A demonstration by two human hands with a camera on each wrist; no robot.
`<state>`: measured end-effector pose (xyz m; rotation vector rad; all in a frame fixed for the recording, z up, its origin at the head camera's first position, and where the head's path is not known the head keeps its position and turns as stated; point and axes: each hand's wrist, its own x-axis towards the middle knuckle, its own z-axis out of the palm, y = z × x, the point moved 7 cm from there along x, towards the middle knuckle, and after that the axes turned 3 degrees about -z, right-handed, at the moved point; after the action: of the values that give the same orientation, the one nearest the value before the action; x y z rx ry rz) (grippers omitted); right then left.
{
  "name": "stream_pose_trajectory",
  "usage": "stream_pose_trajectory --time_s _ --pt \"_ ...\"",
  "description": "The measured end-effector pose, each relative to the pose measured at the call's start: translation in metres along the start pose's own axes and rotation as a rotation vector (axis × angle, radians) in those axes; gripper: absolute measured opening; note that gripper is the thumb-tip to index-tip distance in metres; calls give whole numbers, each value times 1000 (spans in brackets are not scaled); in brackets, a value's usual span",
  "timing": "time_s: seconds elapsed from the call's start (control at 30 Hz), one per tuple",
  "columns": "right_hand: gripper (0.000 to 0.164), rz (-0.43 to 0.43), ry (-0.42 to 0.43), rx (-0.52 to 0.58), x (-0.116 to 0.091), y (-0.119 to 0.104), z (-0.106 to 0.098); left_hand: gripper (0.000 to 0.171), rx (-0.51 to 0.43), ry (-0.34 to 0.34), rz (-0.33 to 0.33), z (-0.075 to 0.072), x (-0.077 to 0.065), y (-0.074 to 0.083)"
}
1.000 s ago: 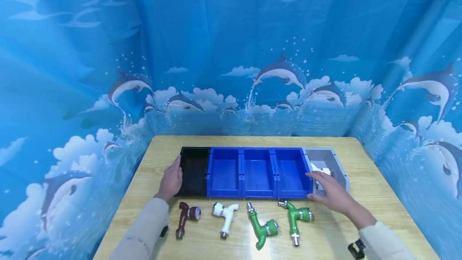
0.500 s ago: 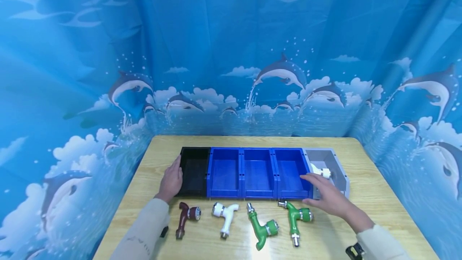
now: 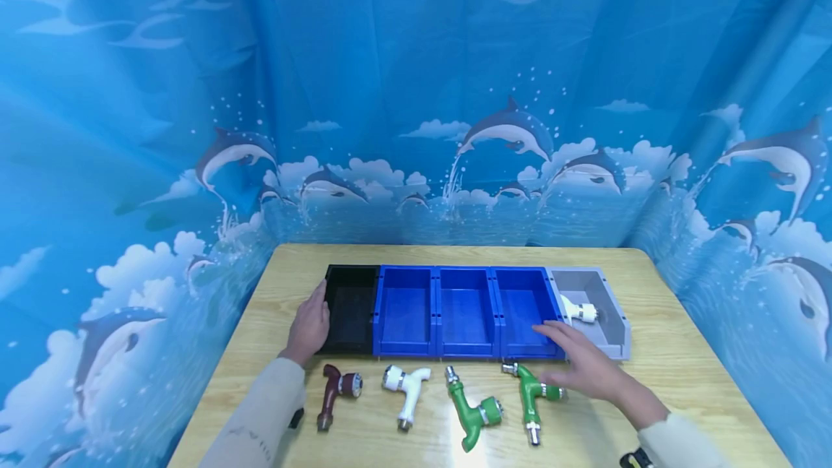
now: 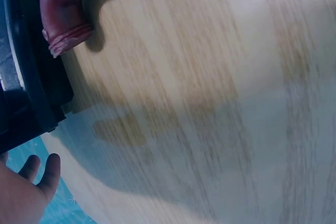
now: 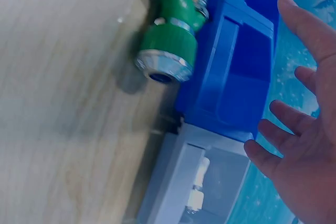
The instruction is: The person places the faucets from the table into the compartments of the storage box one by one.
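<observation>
My left hand (image 3: 308, 327) rests with extended fingers at the left side of the black bin (image 3: 351, 309). My right hand (image 3: 585, 367), fingers spread and holding nothing, hovers by the front of the rightmost blue bin (image 3: 525, 316). Its thumb overlaps the handle of a green tap (image 3: 529, 403) in the head view. In the grey bin (image 3: 614, 323) lies a white tap (image 3: 581, 311). A second green tap (image 3: 471, 414), another white tap (image 3: 409, 392) and a dark red tap (image 3: 331, 396) lie in front of the bins. The right wrist view shows the right palm (image 5: 315, 156) with fingers apart.
Two more blue bins stand between the black one and the rightmost blue one, all in one row on the wooden table (image 3: 295, 258). A blue curtain (image 3: 416, 128) with dolphins hangs behind and at both sides.
My right hand has moved left and slightly toward the front, from the grey bin to the nearest green tap, uncovering more of the white tap. The left hand stays put.
</observation>
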<state>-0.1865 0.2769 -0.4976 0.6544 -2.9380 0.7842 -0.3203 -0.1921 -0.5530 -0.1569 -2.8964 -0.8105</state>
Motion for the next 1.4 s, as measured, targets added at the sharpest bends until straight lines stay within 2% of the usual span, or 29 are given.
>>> stream_pose_trajectory --time_s 0.2,0.43,0.73,1.1,1.27,1.4 --pt "87 -40 -34 -12 -4 -7 15 51 -1 18 13 -2 1 2" --pt "86 -60 -36 -23 -8 -10 23 51 -8 31 20 -2 1 4" --pt "88 -26 -61 -12 -10 -5 31 51 -3 16 4 -1 2 6" --pt "87 -33 -96 0 -15 -7 42 51 -2 9 7 -3 1 8" --pt "88 -66 -76 -19 -18 -6 45 51 1 14 25 -2 -1 7" --pt "89 -72 -75 -29 -19 -6 46 51 26 50 62 -1 -3 6"
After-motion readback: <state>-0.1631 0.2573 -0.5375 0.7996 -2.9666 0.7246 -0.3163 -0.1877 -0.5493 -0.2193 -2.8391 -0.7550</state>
